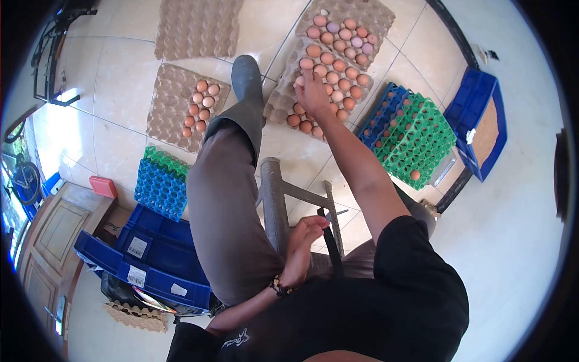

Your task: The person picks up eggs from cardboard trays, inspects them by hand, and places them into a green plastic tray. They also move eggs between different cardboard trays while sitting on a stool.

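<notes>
My right hand (313,95) reaches over a grey-brown pulp egg tray (277,104), its fingers closed around an egg (300,80) at the tray's left side. Brown eggs (337,95) fill many of the cups to the right of the hand. Above it, overlapping, lies another pulp tray (381,13) holding pinkish and brown eggs. Close to my lap, my left hand (301,244) is raised with fingers loosely bent and apart, holding nothing visible. A third pulp tray (166,108) on the left carries several brown eggs (202,102) along its right part.
A bare pulp tray (199,27) lies at the upper left. Green plastic trays (416,139) with eggs stand beside blue ones (383,111) at right. Blue trays (160,190) and blue crates (163,241) are at left. My boot (246,78) stands between the pulp trays, near a stool (274,199).
</notes>
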Demonstrator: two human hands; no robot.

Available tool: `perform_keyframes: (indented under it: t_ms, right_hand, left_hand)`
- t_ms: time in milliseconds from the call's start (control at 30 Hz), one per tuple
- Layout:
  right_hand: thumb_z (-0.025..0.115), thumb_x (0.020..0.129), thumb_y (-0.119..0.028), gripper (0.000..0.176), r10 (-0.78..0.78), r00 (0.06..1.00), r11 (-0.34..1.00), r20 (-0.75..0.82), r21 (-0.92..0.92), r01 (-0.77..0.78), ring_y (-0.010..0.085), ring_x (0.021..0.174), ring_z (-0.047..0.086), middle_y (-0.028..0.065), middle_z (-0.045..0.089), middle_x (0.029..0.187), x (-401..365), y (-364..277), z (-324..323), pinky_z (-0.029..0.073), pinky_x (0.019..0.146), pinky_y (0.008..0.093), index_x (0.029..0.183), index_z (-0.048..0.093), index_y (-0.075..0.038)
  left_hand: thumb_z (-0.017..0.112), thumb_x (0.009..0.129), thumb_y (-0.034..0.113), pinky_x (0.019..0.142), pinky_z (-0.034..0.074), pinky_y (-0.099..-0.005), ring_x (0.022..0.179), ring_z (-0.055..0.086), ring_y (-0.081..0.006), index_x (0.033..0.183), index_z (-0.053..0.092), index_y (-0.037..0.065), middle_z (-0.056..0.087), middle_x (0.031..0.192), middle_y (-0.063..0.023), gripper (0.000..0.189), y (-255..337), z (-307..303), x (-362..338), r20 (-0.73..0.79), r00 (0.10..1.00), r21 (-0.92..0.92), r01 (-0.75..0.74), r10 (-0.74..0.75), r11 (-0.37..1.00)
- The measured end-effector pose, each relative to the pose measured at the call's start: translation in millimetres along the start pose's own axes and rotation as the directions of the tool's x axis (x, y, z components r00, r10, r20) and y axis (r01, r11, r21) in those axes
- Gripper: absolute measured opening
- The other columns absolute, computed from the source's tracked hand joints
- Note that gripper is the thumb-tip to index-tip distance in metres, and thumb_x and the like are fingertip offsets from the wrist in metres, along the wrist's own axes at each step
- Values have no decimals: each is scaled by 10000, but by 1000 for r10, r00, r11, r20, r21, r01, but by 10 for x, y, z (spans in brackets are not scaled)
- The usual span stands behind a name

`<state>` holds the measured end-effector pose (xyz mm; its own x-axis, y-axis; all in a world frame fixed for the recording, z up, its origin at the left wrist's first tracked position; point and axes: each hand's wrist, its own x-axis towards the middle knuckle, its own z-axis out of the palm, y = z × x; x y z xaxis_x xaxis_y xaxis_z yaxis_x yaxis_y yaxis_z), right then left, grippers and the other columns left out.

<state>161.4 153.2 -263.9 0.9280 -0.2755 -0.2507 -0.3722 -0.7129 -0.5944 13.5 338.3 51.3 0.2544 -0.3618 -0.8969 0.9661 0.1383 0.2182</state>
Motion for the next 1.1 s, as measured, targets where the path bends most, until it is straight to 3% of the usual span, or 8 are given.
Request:
perform_keyframes:
  t_ms: [167,367,467,600,733,867,967,1100]
  right_hand:
    - [665,817,-119,361,-86,996,991,-25,-106,83,344,1035,560,165,569,1081,89,120,129,493,843,430,1154,565,-41]
    - [653,786,-127,110,-98,993,994,-65,-50,95,285,964,608,93,615,1000,27,121,-284,518,802,407,857,692,-52]
    - [620,780,-116,156,61,983,987,-172,154,-34,275,885,652,105,663,955,-154,252,-967,531,768,387,881,724,-57]
    - [584,801,-130,210,184,973,983,-136,13,-185,291,714,672,166,680,781,-673,976,-2264,531,705,381,950,721,-73]
    - [585,813,-155,202,430,897,885,-101,-147,-441,304,721,680,162,688,781,-1596,1854,-3285,531,711,409,941,726,-86]
    - [743,742,-263,338,436,892,858,120,-355,-371,340,841,687,189,702,864,-2602,2360,-3320,536,788,427,985,690,-35]
    - [799,696,-311,489,509,858,852,73,-185,-490,361,878,679,217,696,901,-2806,2010,-3274,534,805,431,1057,657,-14]
    - [815,691,-280,469,400,905,915,144,-126,-384,370,877,672,216,695,906,-2868,2243,-3226,533,809,430,1060,668,-30]
  left_hand:
    - [448,985,120,1028,401,-346,1124,567,-199,1188,536,-13,595,1135,-117,258,-34,-2,33,-5,1000,27,30,-30,999]
    - [448,976,103,1011,415,-345,1087,575,-191,1165,544,-8,601,1078,-102,239,-51,75,37,-38,999,63,12,-9,998]
    - [451,974,104,992,427,-342,1062,580,-178,1144,552,2,600,1062,-90,222,-68,117,33,-36,999,84,-1,4,996]
    - [450,968,124,958,444,-334,1041,581,-165,1135,553,28,603,1054,-69,218,-187,142,43,-32,999,133,-6,10,991]
    - [468,976,229,955,444,-337,1041,577,-191,1155,536,33,600,1058,-83,274,-332,155,75,18,1000,185,-5,1,983]
    - [478,979,261,959,440,-336,1045,571,-201,1159,534,38,596,1063,-88,293,-410,152,124,-27,1000,248,20,-14,969]
    - [490,978,278,953,442,-333,1048,571,-197,1168,536,43,596,1067,-79,305,-430,197,118,-44,999,313,1,13,950]
    - [502,975,290,942,446,-331,1033,577,-191,1177,538,47,602,1070,-70,318,-477,221,143,-46,997,402,-36,59,915]
